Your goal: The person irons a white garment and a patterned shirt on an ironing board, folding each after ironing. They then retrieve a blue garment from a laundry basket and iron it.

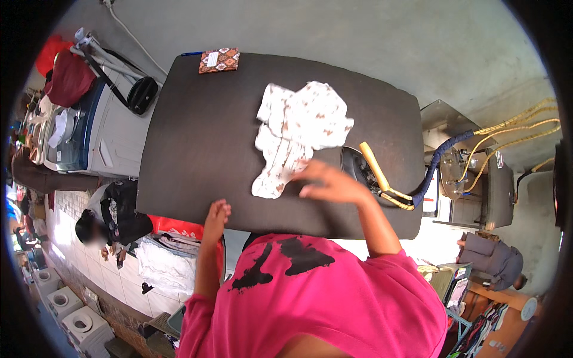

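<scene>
A white garment with a brown print point(309, 116) lies crumpled on the dark padded ironing table point(201, 134). My right hand point(333, 181), blurred, is over the table by the garment's lower right edge. Its fingers are apart, and the fingertips overlap the cloth; whether they touch it is unclear. Just beyond that hand, a black steam iron point(353, 165) with a pale yellow handle point(374, 165) rests on the table's right part. At the table's near edge, left of the garment, my left hand point(218, 215) is loosely curled, with nothing visible in it.
A patterned notebook point(228, 60) and blue pen point(191, 53) lie at the far left corner. The iron's blue-wrapped hose point(441, 152) runs off right to a metal boiler point(452, 172). Folded laundry point(165, 264) sits near left; people crouch at left point(121, 215) and stand at right point(492, 259).
</scene>
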